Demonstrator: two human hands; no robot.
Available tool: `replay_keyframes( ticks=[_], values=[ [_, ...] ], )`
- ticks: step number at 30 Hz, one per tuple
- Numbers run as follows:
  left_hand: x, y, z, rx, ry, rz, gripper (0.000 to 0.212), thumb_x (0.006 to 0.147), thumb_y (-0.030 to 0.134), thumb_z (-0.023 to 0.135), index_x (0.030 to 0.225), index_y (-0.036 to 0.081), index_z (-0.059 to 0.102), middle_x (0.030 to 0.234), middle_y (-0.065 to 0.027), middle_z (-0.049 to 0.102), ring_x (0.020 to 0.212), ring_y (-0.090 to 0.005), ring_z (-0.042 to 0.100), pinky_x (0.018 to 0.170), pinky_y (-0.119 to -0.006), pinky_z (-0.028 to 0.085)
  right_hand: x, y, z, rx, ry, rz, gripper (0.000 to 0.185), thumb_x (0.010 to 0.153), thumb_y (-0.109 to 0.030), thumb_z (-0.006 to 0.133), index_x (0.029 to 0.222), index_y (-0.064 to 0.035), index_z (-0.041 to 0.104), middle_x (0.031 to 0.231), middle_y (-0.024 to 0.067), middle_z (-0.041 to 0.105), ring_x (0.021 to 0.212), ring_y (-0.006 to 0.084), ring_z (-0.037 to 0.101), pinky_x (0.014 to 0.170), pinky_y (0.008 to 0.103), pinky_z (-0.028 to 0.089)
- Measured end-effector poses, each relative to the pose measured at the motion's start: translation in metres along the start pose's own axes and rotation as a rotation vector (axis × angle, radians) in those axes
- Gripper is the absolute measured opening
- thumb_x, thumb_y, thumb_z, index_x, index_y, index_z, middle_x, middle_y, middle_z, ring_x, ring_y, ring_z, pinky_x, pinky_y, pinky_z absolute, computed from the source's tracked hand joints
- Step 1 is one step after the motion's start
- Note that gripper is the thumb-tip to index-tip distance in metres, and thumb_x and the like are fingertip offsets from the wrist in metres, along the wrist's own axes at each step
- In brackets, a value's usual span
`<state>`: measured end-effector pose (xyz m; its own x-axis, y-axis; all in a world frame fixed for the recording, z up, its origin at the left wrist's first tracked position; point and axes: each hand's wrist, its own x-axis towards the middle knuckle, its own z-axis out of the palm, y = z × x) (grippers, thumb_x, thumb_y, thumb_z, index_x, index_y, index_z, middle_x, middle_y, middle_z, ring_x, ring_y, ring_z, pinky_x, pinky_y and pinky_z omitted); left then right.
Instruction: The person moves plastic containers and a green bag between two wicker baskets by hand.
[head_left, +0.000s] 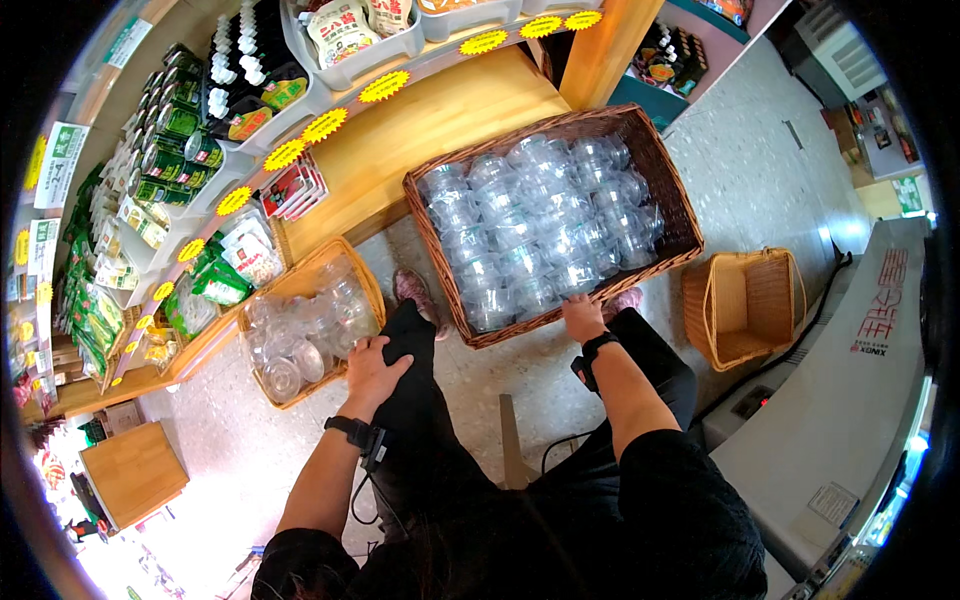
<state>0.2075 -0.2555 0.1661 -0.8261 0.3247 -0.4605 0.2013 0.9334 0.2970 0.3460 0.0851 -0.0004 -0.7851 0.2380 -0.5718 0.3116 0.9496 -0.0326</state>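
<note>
A large dark-brown wicker basket (442, 281) stands before me, holding stacked rows of clear plastic cups or jars (517, 232), several with plastic film about them. My right hand (583, 319) grips the near rim of this basket, fingertips curled over the inside. On my left knee rests my left hand (375, 373), fingers spread and nothing in it. Just beyond that hand, a smaller light-brown basket (379, 281) holds loose clear plastic containers (307, 330), lying at mixed angles. Both wrists wear black straps with small devices.
Wooden shelving (420, 135) with jars, bottles and packets curves along the left and top. A light wicker basket with a handle (739, 315) stands on the floor at the right, beside a grey-white freezer cabinet (832, 390). A wooden box (135, 472) is at lower left.
</note>
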Motion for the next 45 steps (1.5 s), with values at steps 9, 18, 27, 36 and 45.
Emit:
replay_keyframes(
  ticks=[9, 18, 27, 36, 45],
  values=[
    [-0.009, -0.014, 0.002, 0.045, 0.097, 0.008, 0.048, 0.067, 0.035, 0.067, 0.102, 0.004, 0.058, 0.106, -0.0165, 0.052, 0.101, -0.0343, 0.046, 0.089, -0.041, 0.037, 0.016, -0.003, 0.015, -0.068, 0.063, -0.059, 0.021, 0.079, -0.012, 0.049, 0.098, -0.0063, 0.056, 0.1, 0.0101, 0.057, 0.097, 0.0262, 0.054, 0.077, 0.0417, 0.045],
    [-0.015, -0.027, -0.007, -0.017, 0.118, -0.04, 0.043, 0.068, 0.032, 0.067, 0.1, 0.005, 0.059, 0.105, -0.0162, 0.053, 0.1, -0.0344, 0.047, 0.087, -0.041, 0.038, 0.023, -0.009, 0.025, -0.116, 0.164, -0.126, 0.013, 0.076, -0.012, 0.051, 0.085, -0.0063, 0.058, 0.084, 0.0114, 0.061, 0.08, 0.0268, 0.06, 0.067, 0.0384, 0.048],
    [-0.011, -0.03, 0.001, 0.027, 0.146, -0.077, 0.041, 0.068, 0.031, 0.067, 0.098, 0.004, 0.06, 0.103, -0.0172, 0.054, 0.098, -0.0351, 0.048, 0.086, -0.042, 0.039, 0.014, -0.044, 0.037, -0.074, 0.152, -0.108, 0.013, 0.072, -0.011, 0.054, 0.083, -0.0055, 0.059, 0.085, 0.013, 0.062, 0.084, 0.0272, 0.059, 0.068, 0.0368, 0.049],
    [-0.014, -0.036, 0.003, 0.03, 0.158, -0.097, 0.041, 0.068, 0.031, 0.066, 0.098, 0.004, 0.06, 0.104, -0.0158, 0.055, 0.099, -0.0341, 0.048, 0.086, -0.041, 0.039, -0.009, -0.106, 0.033, 0.063, -0.015, -0.086, 0.017, 0.079, -0.01, 0.054, 0.092, -0.0019, 0.06, 0.091, 0.0144, 0.06, 0.087, 0.0283, 0.057, 0.072, 0.0359, 0.047],
    [-0.013, -0.035, 0.007, 0.052, 0.185, -0.096, 0.044, 0.069, 0.033, 0.065, 0.099, 0.001, 0.06, 0.105, -0.016, 0.056, 0.095, -0.033, 0.053, 0.084, -0.038, 0.042, -0.023, -0.117, 0.044, 0.121, 0.017, -0.101, 0.02, 0.078, -0.012, 0.052, 0.096, -0.003, 0.057, 0.098, 0.0142, 0.056, 0.093, 0.0272, 0.053, 0.07, 0.0373, 0.048]
  ],
)
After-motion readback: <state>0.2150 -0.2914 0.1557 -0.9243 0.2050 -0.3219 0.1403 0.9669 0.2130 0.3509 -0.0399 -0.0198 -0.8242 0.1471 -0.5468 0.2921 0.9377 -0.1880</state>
